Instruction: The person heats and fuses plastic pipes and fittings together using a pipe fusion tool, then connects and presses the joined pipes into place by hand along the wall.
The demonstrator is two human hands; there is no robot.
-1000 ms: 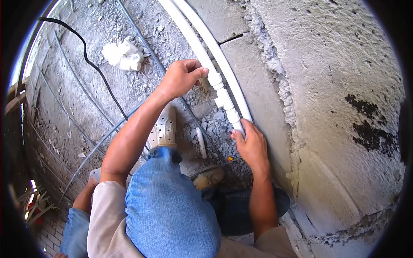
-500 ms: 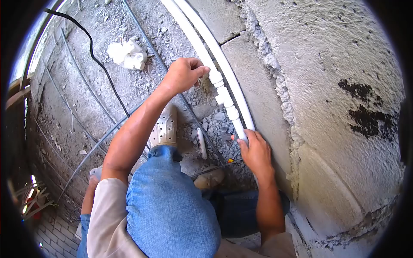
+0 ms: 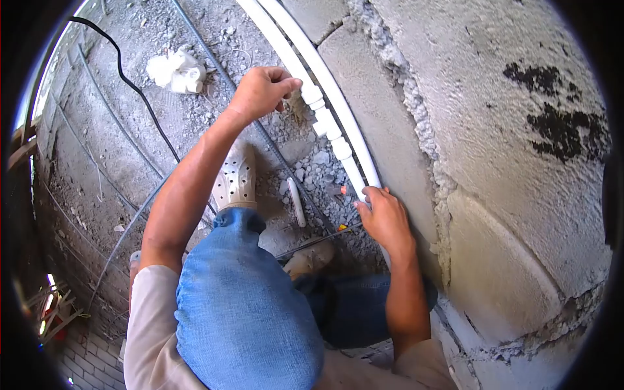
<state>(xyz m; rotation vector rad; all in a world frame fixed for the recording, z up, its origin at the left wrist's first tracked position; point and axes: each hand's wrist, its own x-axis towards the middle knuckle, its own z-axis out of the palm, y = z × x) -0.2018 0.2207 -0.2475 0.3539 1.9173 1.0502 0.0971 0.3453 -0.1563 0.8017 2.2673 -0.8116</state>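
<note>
Two white plastic pipes [image 3: 343,110] run side by side along the foot of the wall. The inner pipe carries a white tee fitting [image 3: 327,123] with collars at its ends. My left hand [image 3: 261,93] is beside the pipe just above the tee, fingers curled in and thumb tip close to the pipe. Whether anything small is between those fingers is hidden. Lower down, my right hand [image 3: 388,221] is closed around the pipe below the tee, its fingers over the top. A small orange piece [image 3: 344,190] shows beside that hand.
A rough concrete wall [image 3: 481,130] rises on the right. Steel bars [image 3: 120,123] and a black cable [image 3: 138,91] cross the gravelly ground. A white crumpled bag [image 3: 177,71] and a white strip [image 3: 296,203] lie near my shoe [image 3: 234,175].
The whole view has shifted, so pipes, ground and hands appear slightly up and left. My left hand keeps its place beside the tee; the right stays on the pipe.
</note>
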